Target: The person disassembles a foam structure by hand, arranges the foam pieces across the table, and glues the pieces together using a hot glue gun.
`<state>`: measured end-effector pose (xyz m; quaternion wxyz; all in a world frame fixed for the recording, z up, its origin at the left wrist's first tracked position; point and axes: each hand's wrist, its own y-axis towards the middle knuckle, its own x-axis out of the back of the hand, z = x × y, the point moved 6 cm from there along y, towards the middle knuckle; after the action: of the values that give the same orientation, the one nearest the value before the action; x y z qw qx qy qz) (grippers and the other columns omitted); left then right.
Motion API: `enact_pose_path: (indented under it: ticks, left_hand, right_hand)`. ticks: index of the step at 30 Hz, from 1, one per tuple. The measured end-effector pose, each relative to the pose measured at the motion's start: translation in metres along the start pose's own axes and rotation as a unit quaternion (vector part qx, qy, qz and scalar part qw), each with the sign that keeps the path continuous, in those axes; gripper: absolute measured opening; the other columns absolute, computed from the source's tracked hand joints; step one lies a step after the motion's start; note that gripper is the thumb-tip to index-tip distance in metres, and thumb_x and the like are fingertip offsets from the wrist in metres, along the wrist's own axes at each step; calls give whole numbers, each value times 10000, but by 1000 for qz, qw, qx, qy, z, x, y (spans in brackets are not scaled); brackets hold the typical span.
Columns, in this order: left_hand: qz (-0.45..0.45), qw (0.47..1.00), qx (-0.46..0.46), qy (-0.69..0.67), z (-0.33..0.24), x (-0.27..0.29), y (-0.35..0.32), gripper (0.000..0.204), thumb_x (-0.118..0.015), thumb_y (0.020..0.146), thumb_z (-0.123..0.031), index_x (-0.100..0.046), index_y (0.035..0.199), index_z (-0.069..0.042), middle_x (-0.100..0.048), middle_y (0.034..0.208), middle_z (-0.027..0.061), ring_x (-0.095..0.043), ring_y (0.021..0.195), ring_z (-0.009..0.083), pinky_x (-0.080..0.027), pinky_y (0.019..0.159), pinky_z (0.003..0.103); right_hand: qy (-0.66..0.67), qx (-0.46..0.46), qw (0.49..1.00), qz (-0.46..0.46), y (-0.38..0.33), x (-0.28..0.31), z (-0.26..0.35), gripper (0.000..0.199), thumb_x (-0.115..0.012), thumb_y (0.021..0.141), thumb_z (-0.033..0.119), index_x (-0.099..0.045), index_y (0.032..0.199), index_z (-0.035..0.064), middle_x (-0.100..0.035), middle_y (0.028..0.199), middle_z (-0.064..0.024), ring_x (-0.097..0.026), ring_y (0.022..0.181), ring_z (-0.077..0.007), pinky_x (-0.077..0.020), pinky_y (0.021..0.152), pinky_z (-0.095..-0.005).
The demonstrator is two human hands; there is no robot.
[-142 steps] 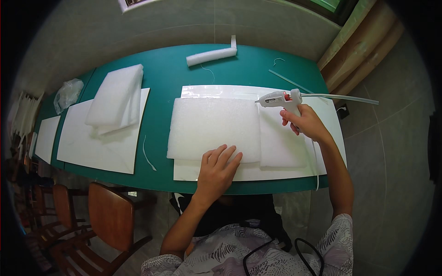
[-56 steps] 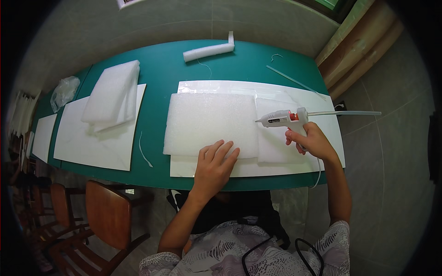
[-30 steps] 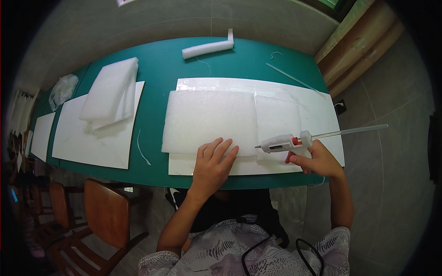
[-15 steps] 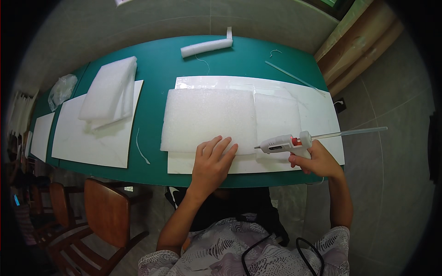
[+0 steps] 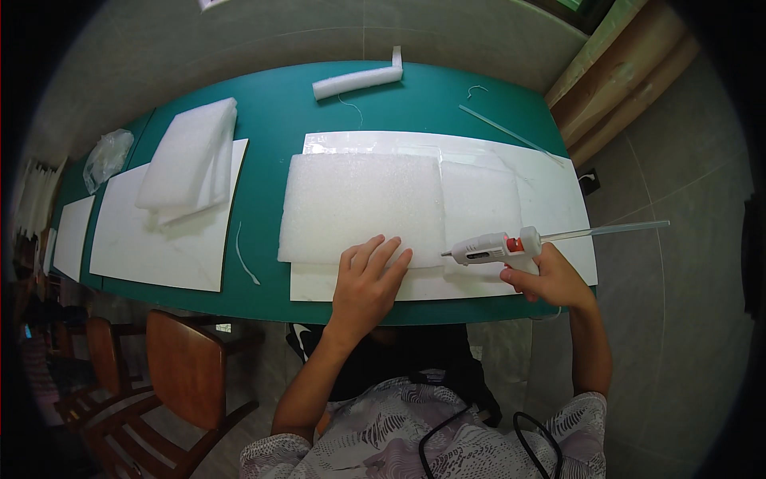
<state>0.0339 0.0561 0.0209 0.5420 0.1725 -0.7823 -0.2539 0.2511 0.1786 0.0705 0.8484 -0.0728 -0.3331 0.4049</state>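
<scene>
My right hand grips a white hot glue gun by its handle. A long clear glue stick sticks out of the gun's back end. Its nozzle points left, at the right edge of a thick white foam sheet near the lower corner. My left hand lies on the front edge of that foam with the fingers stretched out. A second, smaller foam piece lies against its right side. Both rest on a white board.
On the green table are folded foam on another white board, a foam strip, a loose glue stick and a clear plastic bag. Wooden chairs stand at the front left; a curtain hangs at the right.
</scene>
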Motion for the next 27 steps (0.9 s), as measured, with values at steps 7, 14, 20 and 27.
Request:
enact_pose_path:
  ticks: [7,14,20,27]
  left_hand:
    - [1,1000,1,0,0,2,0,321,-715,784,-90,-664,1100,-107,-612,1187,70,-551,1134,258,-411,910,394]
    - [8,999,14,-28,-4,7,3,381,-716,778,-94,-622,1145,-64,-606,1200,79,-541,1145,282,-393,978,436]
    - [-10,1000,26,-12,-25,22,14,360,-717,776,-106,-615,1115,-39,-612,1130,101,-555,1081,317,-412,958,436]
    - [100,978,-152,-100,-110,-35,34,198,-634,758,-84,-606,942,-17,-595,994,133,-589,961,267,-483,787,340]
  right_hand:
    - [9,10,1000,6,-2,1,-2,299,-687,855,253,-640,981,-13,-607,660,-28,-522,462,-86,-422,446,-236]
    - [108,42,993,-13,-5,4,-6,280,-658,871,219,-660,1018,-20,-680,814,-77,-532,473,-88,-445,465,-234]
    - [153,55,986,-24,-7,14,-22,326,-632,883,248,-654,1010,-51,-703,905,-130,-543,464,-102,-454,476,-234]
    - [242,102,963,-69,-12,33,-33,370,-620,882,272,-637,990,-81,-693,883,-170,-534,429,-112,-443,426,-223]
